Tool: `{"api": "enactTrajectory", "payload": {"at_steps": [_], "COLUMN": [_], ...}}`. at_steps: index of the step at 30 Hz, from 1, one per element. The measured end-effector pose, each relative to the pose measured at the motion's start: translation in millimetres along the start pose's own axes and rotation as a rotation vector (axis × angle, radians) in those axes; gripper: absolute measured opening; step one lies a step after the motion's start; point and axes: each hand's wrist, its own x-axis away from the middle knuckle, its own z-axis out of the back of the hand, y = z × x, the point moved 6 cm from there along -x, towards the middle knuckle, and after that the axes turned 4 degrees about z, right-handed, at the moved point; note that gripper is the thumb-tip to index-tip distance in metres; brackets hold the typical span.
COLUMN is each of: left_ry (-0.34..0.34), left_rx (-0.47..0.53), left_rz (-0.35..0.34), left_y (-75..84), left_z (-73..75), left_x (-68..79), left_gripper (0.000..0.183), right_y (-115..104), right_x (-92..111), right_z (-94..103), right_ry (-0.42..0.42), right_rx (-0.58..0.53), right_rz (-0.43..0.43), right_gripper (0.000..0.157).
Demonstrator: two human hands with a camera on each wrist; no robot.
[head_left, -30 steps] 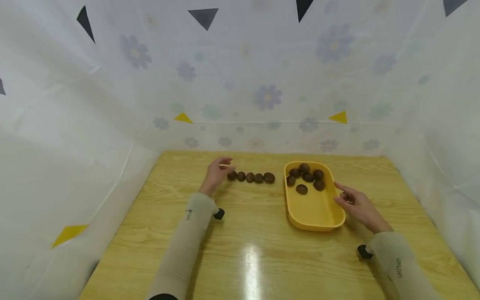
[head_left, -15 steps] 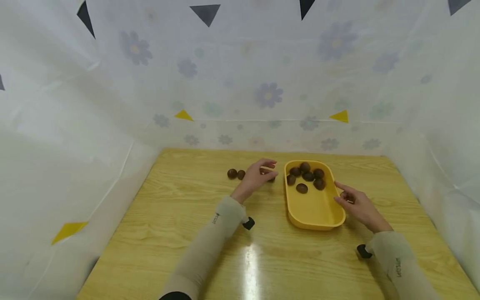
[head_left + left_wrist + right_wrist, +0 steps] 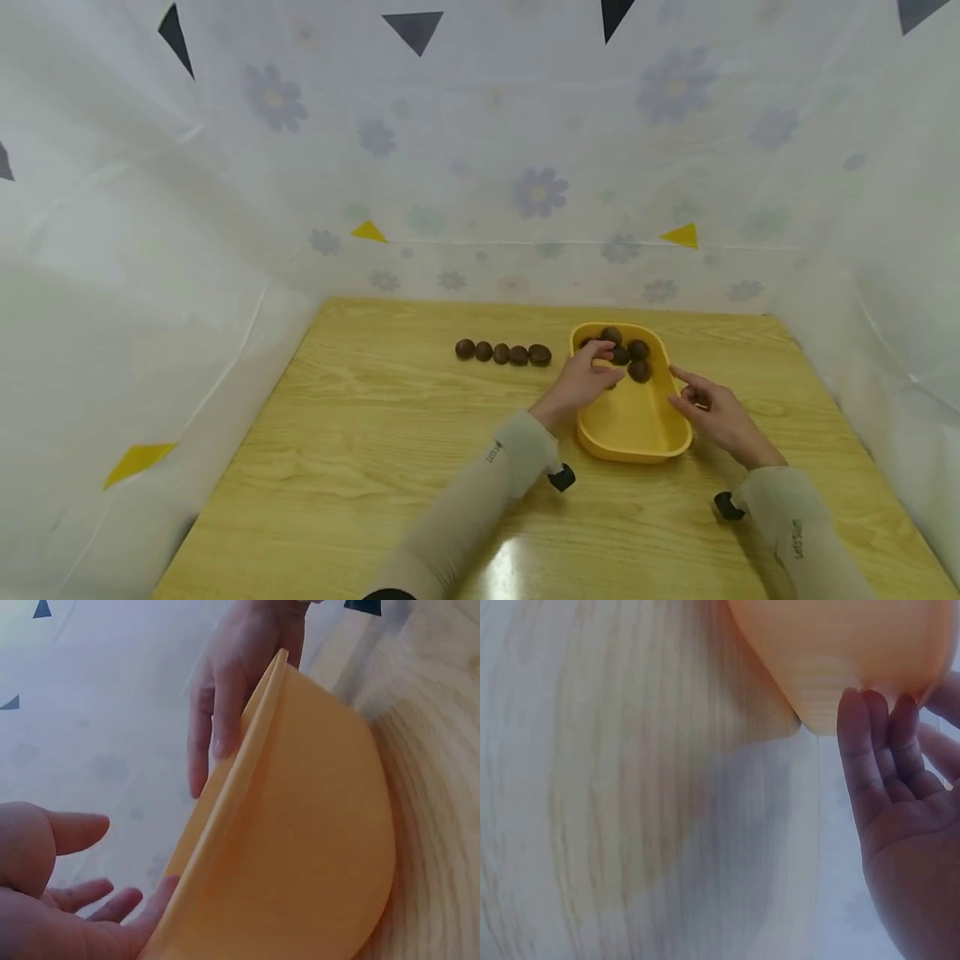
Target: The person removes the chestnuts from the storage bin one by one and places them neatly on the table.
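Observation:
In the head view my left hand (image 3: pixel 581 382) is over the left side of a yellow plastic container (image 3: pixel 628 457), thumb and fingers apart with nothing between them. Dark brown chestnuts (image 3: pixel 639 370) lie inside toward its far end, some hidden behind that hand. My right hand (image 3: pixel 726 417) holds the container's right side, thumb and index finger at the rim. Its other fingers (image 3: pixel 855 742) lie against the outer wall in the right wrist view. The left wrist view shows my left fingers (image 3: pixel 154 911) right at the near rim and the right hand at the far one.
Left of the container, several chestnuts (image 3: pixel 501 353) form a row on the wooden table (image 3: pixel 360 450). White sheeting with flower prints (image 3: pixel 540 193) stands behind the table and on both sides.
My left hand has moved right, from the left end of the chestnut row, across it, to over the container. The row and the right hand look unchanged.

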Motion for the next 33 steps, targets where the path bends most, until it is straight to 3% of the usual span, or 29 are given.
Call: {"api": "enactTrajectory", "payload": {"at_steps": [7,12,17,24,29,33], "left_ry": [0.222,0.293,0.289,0.255,0.221,0.201], "left_rx": [0.029,-0.017,-0.091,-0.288,-0.395,-0.431], "left_rz": [0.161,0.247,0.252,0.218,0.151,0.113], "left_y": [-5.0,-8.7,-12.3,-18.1,-21.0,-21.4], "left_z": [-21.5,-29.8,-35.7,-39.8,-39.8,-42.2], "left_x": [-7.4,-11.2,-14.9,-22.1,-25.9,-27.8], "left_gripper": [0.062,0.070,0.063,0.044,0.021,0.014], "right_y": [1,5,6,4,5,7], "right_x": [1,1,2,2,0,-2], "right_z": [2.3,2.8,3.2,3.9,0.5,0.5], "right_ry": [-0.006,-0.005,-0.004,0.001,0.002,0.010], "right_rx": [0.001,0.004,0.007,0.002,0.009,0.020], "right_rz": [0.001,0.005,0.000,0.018,0.030,0.034], "right_gripper": [0.064,0.063,0.064,0.062,0.062,0.061]}}
